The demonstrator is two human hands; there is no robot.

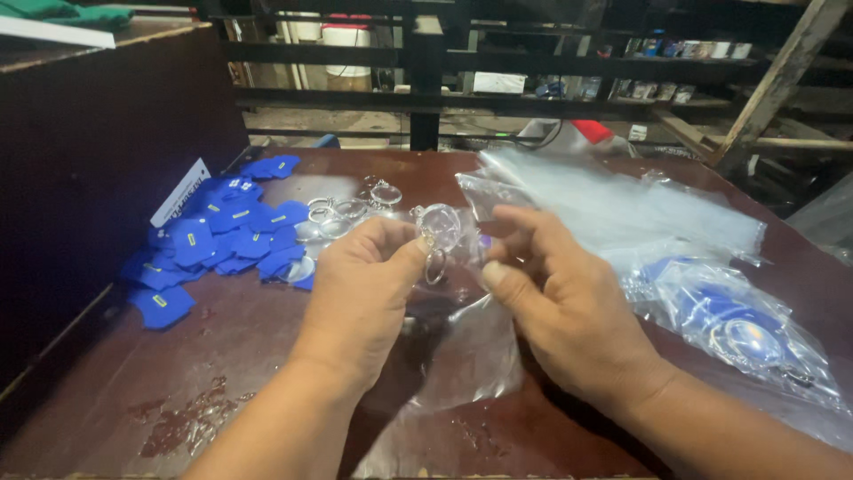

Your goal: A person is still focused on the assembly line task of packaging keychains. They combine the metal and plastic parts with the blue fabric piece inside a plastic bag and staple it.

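Head view: left hand (360,276) pinches a clear keychain (437,233) above the table (267,356); right hand (560,293) grips a small clear bag (462,347). Slippery plastic, so I'd guess the ring could drop among the blue tags (222,236).

Glossy clear plastic bag (462,347), shiny metal key ring (435,265), matt blue tags (213,236), worn brown wooden table (249,338).

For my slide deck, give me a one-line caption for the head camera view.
Both hands, left and right, hold a clear keyring over a brown table beside blue tags.
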